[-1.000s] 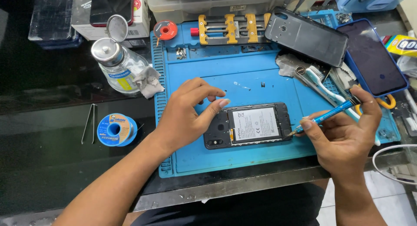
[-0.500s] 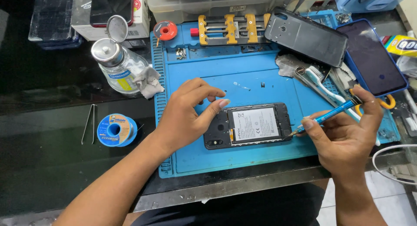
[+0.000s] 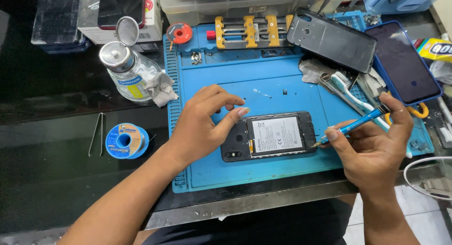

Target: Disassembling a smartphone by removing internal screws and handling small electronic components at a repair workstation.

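An opened black phone (image 3: 270,136) lies face down on a blue work mat (image 3: 263,85), its white-labelled battery showing. My left hand (image 3: 205,122) rests on the phone's left end, thumb and fingers bent, holding it steady. My right hand (image 3: 374,146) grips a blue screwdriver (image 3: 353,126) like a pen. The tip of the screwdriver touches the phone's right edge.
A dark back cover (image 3: 332,40) and a phone in a blue case (image 3: 404,61) lie at the mat's far right. A yellow clamp jig (image 3: 249,30), toothbrush (image 3: 351,89), glass dispenser bottle (image 3: 127,68), blue solder spool (image 3: 123,140) and tweezers (image 3: 96,133) surround the mat.
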